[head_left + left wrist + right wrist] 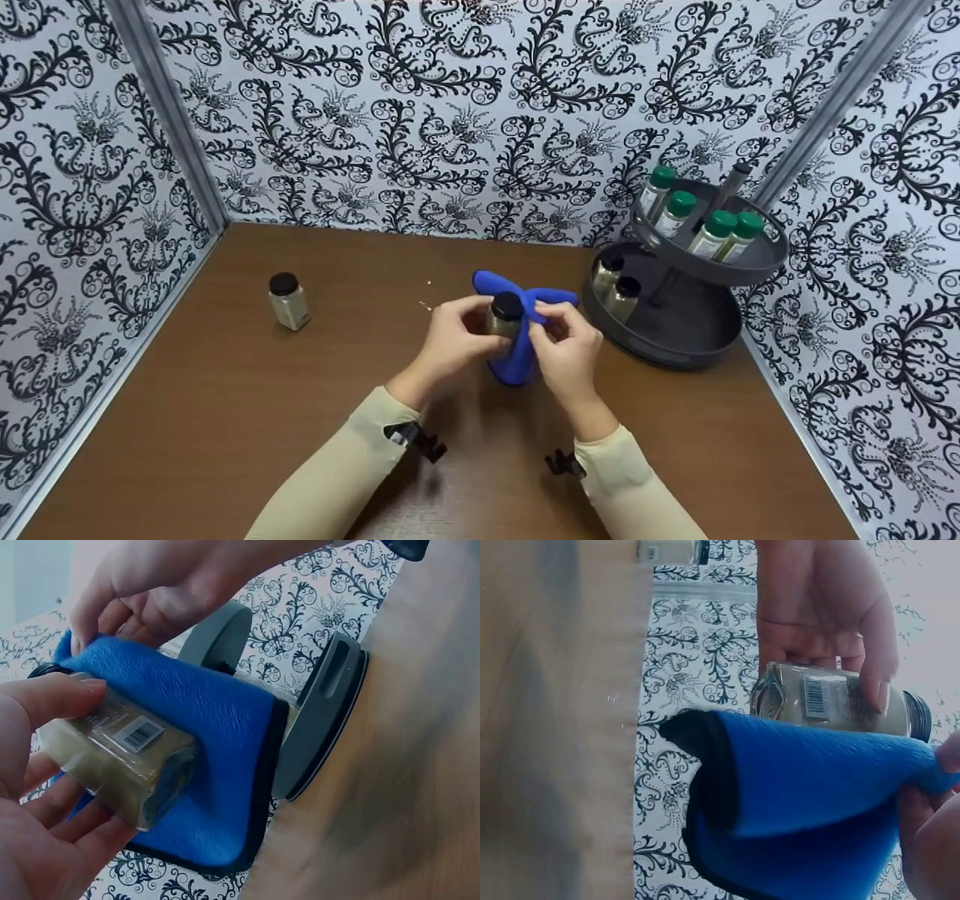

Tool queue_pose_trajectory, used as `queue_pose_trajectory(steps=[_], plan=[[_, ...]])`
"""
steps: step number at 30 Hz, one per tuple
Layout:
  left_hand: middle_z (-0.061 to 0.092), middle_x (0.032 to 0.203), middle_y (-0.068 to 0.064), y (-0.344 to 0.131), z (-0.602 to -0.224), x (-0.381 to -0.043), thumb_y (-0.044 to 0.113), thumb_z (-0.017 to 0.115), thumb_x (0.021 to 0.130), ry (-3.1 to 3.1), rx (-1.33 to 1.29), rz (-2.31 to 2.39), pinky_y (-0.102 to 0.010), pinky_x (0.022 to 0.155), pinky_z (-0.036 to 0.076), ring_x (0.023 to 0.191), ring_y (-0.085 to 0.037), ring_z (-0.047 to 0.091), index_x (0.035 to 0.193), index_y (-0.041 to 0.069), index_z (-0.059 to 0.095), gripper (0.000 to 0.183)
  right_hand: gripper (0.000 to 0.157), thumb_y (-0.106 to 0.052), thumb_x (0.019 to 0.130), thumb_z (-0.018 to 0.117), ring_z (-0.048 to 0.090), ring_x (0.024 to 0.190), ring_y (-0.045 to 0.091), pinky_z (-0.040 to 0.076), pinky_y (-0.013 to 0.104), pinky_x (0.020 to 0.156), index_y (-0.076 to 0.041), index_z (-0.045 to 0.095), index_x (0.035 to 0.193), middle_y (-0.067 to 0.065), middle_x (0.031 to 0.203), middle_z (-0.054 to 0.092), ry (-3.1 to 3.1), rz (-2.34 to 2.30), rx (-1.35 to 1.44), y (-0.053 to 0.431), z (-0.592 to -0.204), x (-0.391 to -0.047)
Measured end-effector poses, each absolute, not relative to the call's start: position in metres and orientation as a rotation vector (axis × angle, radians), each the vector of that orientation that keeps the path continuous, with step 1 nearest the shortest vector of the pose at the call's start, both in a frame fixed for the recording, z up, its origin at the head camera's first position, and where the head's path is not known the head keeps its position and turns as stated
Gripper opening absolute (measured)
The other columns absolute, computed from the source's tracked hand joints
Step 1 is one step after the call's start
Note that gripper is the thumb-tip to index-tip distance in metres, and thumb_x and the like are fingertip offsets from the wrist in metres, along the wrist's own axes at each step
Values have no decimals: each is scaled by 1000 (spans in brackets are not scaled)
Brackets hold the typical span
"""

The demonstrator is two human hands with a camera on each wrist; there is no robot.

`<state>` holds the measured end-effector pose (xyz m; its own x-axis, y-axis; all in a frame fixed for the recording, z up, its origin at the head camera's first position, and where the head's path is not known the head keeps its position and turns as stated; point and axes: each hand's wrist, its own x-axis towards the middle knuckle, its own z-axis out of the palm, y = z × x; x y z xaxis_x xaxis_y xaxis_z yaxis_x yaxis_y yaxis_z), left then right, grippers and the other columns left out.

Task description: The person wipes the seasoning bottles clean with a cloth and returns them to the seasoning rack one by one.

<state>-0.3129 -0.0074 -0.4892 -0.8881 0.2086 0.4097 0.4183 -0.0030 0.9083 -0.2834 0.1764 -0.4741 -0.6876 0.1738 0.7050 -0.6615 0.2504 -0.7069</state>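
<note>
In the head view my left hand [457,337] grips a spice jar [504,318] with a black lid, thumb on one side and fingers on the other. The left wrist view shows the jar [127,746] as clear, with a pale brown filling and a barcode label. My right hand [568,349] pinches a blue cloth [517,352] with dark edging by its upper part. The cloth [817,780] hangs down beside the jar and overlaps it in the right wrist view.
A second black-lidded jar [289,304] stands at the left on the brown table [225,420]. At the right is a two-tier dark grey rack [701,349], with several green-lidded jars [712,236] above and two black-lidded jars [622,300] below. Small pale crumbs [425,304] lie near the middle.
</note>
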Motion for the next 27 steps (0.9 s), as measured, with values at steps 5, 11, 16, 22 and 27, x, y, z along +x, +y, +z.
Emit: queue_pose_trajectory(steps=[5,11,16,22,27], plan=[[78,98,-11,-13,-484,-314,4,91,74,-2022,-634,-2042,-28,77,61,86,-20,72,124,5,77,52,18,8,77,74,67,72,4,54,15,66,-4,79,89,10,86,80,-2084,1402,378,176,-481,-287],[78,97,-12,-21,-478,-316,2,91,74,-1967,-572,-2057,-29,80,61,87,-20,72,123,4,76,51,18,4,77,76,72,76,9,58,20,68,-9,79,88,5,86,81,-2270,1399,376,170,-485,-287],[78,98,-12,-20,-479,-316,2,91,74,-1993,-579,-2066,-28,79,61,87,-19,72,123,4,76,52,15,8,81,77,75,85,12,60,19,73,-2,78,91,15,94,80,-2162,1543,344,170,-481,-285],[78,99,-11,-13,-485,-314,5,91,74,-2074,-653,-2044,-28,77,60,84,-15,71,123,5,77,52,13,14,82,75,71,79,8,58,18,70,11,73,95,13,95,79,-1867,1680,353,177,-467,-280],[79,104,-11,-7,-490,-314,8,92,73,-2182,-697,-1941,-26,79,58,85,-11,69,125,5,77,54,13,17,84,71,75,86,7,60,19,75,17,68,97,-2,100,81,-1679,1695,399,180,-461,-277]])
